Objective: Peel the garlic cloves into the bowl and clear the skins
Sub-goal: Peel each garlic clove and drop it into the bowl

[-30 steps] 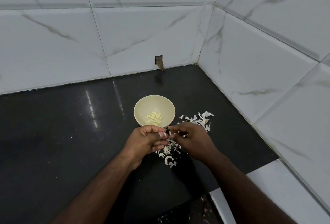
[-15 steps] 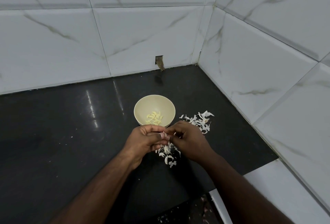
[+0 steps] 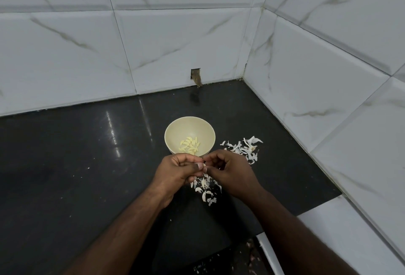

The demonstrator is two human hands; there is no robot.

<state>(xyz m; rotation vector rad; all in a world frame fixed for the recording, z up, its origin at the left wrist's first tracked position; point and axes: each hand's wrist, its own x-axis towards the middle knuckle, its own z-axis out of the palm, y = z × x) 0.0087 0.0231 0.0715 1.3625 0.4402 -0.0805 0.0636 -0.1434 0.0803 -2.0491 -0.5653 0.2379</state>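
Note:
A pale yellow bowl [image 3: 173,134] stands on the black counter with several peeled garlic cloves [image 3: 190,144] in its bottom. Just in front of it my left hand [image 3: 177,170] and my right hand [image 3: 233,174] meet fingertip to fingertip. Both pinch a small garlic clove [image 3: 204,165], of which only a pale bit shows between the fingers. White garlic skins [image 3: 207,189] lie scattered on the counter under my hands. A second heap of skins [image 3: 243,148] lies to the right of the bowl.
The black counter [image 3: 87,176] runs into a corner of white marble-look tiled walls [image 3: 317,77] at the back and right. A small notch in the back tile [image 3: 195,75] sits behind the bowl. The counter's front edge drops off at lower right, next to a white ledge [image 3: 328,231].
My right hand has drawn in closer to my left, so the fingertips now meet on the clove. The bowl and the skins have not moved.

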